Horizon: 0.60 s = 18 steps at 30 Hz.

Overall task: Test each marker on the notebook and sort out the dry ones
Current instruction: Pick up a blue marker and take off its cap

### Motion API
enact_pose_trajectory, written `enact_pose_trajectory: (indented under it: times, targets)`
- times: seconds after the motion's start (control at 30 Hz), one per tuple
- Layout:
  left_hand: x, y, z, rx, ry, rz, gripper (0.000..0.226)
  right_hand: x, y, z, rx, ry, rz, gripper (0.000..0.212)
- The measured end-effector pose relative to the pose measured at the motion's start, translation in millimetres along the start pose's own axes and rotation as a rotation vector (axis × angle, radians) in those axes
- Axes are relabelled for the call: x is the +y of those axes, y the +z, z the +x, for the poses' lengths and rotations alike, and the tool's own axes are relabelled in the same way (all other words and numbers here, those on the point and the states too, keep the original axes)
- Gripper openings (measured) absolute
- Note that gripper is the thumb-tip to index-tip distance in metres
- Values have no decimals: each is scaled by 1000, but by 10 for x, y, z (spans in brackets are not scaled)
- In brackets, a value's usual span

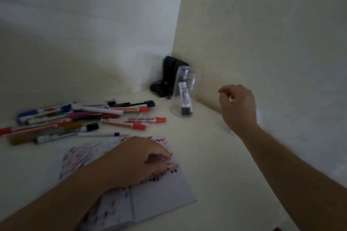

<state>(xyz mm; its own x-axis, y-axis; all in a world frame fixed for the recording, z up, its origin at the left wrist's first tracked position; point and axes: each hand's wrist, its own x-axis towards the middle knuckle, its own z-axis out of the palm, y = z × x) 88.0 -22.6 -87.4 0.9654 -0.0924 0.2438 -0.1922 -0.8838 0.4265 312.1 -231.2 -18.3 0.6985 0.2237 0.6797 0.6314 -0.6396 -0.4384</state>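
An open notebook (161,193) covered in coloured scribbles lies on the white table in front of me. My left hand (139,159) rests flat on its pages, palm down. A heap of markers (75,118) in red, blue, black, pink and gold lies to the left behind the notebook. A clear plastic cup (185,93) stands near the wall corner with one black marker (185,99) upright inside. My right hand (238,107) hovers in the air to the right of the cup, fingers loosely curled, holding nothing I can see.
A black device with a cord (167,78) sits in the corner behind the cup. Walls close the table at the back and on the right. Bare white tabletop (206,155) lies between the notebook and the right wall.
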Motion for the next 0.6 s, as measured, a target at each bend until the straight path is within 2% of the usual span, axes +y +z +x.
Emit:
enact_pose_trajectory:
  times: [0.1,0.17,0.27,0.43,0.5,0.6]
  targets:
    - [-156,-106,-74,58,-51,146,22,-505,418,-384,-355,-62,124,14]
    - [-274,-197,-136,40,-163,195,21,-748,672,-577,-517,-122,146,13]
    - [-365,-275,-192,-47,-267,124,22,-990,977,-703,-629,-212,118,15]
    - [-275,-299,-149,-140,-260,158,27,-1368,1210,-654,-845,-285,191,22]
    - [-245,-309,-137,-182,-265,151,30,-1512,1283,-606,-950,-350,120,25]
    - [-227,-322,-152,-199,-263,135,32,-1644,1358,-584,-998,-426,-53,19]
